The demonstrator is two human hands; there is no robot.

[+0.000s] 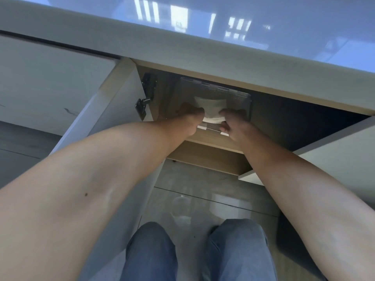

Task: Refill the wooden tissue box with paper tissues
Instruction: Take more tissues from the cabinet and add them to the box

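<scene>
Fetching supplies seems the step in hand: left hand [191,116] and right hand [233,123], each grip pinching the white tissue pack [211,110] in the cabinet's clear bin [239,96] at twelve o'clock, which next wants lifting out; no wooden box shows.

I see the tissues [211,110] in a bin [239,96] inside the cabinet [205,157] under the desk [182,47], between both hands.

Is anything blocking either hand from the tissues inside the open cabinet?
Nothing visible. Both the left hand and right hand already touch the white tissues in the clear bin; the cabinet door stands open.
</scene>
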